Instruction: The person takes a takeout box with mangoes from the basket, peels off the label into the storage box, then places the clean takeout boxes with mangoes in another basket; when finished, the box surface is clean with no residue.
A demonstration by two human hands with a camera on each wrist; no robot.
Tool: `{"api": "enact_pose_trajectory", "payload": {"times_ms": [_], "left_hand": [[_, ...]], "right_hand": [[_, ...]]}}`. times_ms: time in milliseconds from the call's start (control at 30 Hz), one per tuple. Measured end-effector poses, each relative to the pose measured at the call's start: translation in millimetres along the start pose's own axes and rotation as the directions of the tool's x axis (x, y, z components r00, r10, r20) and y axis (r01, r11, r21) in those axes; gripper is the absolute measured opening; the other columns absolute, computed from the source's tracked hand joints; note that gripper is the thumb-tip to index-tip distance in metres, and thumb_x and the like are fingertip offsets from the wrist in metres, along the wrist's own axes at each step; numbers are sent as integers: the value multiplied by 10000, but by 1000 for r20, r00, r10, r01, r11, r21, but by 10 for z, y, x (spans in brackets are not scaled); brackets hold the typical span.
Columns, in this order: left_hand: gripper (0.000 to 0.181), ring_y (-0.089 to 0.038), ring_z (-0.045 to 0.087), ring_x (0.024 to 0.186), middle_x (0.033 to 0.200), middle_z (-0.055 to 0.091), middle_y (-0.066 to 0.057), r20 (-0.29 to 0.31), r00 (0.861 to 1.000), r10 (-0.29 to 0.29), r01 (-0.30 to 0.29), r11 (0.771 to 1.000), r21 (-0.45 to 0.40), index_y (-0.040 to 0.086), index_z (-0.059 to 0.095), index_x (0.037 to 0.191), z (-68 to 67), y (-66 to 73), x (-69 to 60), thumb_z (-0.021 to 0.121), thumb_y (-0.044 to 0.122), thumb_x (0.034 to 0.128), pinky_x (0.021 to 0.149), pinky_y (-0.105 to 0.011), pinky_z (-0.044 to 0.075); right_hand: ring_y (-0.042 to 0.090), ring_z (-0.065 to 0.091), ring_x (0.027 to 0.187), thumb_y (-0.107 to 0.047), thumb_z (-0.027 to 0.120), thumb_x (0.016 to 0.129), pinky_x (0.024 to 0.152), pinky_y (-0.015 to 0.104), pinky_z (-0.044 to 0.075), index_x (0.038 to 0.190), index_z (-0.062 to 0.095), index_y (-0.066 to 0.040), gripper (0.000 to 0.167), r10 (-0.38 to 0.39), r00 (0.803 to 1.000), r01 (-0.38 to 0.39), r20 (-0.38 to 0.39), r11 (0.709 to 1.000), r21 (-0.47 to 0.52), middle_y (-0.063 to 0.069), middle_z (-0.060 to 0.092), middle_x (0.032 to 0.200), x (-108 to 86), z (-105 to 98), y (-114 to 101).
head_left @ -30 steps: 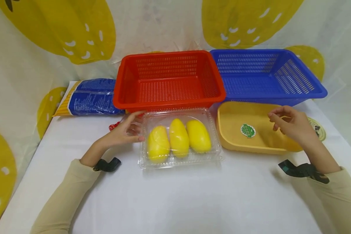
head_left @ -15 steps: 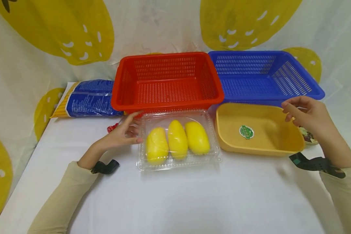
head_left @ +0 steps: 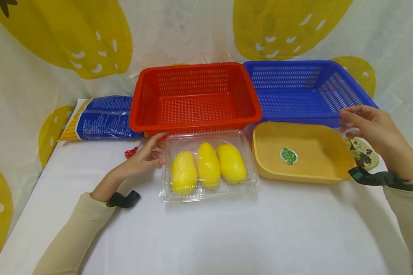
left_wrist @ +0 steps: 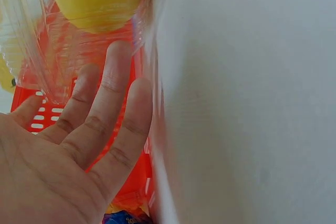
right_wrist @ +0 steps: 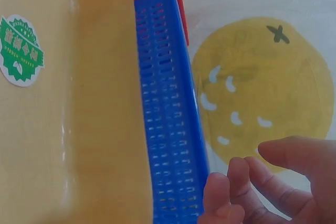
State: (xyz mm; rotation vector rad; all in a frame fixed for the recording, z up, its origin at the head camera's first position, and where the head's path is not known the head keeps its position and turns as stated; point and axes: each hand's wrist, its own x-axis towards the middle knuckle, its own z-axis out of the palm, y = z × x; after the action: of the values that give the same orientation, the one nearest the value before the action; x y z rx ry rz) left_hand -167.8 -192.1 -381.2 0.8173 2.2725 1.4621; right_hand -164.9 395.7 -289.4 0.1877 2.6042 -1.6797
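Observation:
In the head view, a clear plastic clamshell box (head_left: 210, 194) with three yellow mangoes (head_left: 208, 165) lies in the middle of the white table. Beside its left edge is my left hand (head_left: 141, 158), fingers spread and gently bent, gripping nothing; whether the fingertips touch the box, I cannot tell. The left wrist view shows these fingers (left_wrist: 107, 93) just below the plastic. My right hand (head_left: 375, 128) hovers past the right end of a yellow tray (head_left: 306, 177), fingers loosely bent and holding nothing. A round-lidded container (head_left: 366, 154) is partly hidden beneath it.
A red basket (head_left: 196, 124) stands behind the clamshell box, with a blue basket (head_left: 292, 112) to its right. Left of the red basket lies a blue and yellow packet (head_left: 106, 118). A small red object (head_left: 130, 152) sits near my left hand. A patterned cloth hangs behind.
My right hand has moved right and away from me, from above the yellow tray to past its right end, uncovering more of the round-lidded container. The left hand stays beside the clamshell box.

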Motion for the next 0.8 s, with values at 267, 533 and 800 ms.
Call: {"api": "enact_pose_trajectory", "payload": {"times_ms": [267,533,800], "left_hand": [[806,-292,472,1140,1273,445,-169,-11,1000,-8,9,998,57,239,168,1564,34,60,-8,641,393,931,897,-418,495],[802,-274,562,965,1252,445,-188,-32,998,-51,53,996,77,198,181,1556,54,134,5,670,254,922,814,-364,524],[813,-332,533,1001,1291,389,-212,-63,990,-126,126,992,-6,167,205,1547,115,193,8,691,310,911,709,-326,553]], "right_hand": [[64,679,709,-166,530,1005,608,184,542,1011,658,-358,231,9,996,-15,93,998,66,-120,707,826,84,-86,111],[8,677,732,-171,521,1013,628,171,545,1113,510,-403,253,6,994,6,108,994,-109,-226,683,861,141,-136,182],[0,689,723,-210,564,991,619,176,550,1034,577,-422,217,10,998,-2,64,994,-113,-233,686,845,178,-165,218]]}}
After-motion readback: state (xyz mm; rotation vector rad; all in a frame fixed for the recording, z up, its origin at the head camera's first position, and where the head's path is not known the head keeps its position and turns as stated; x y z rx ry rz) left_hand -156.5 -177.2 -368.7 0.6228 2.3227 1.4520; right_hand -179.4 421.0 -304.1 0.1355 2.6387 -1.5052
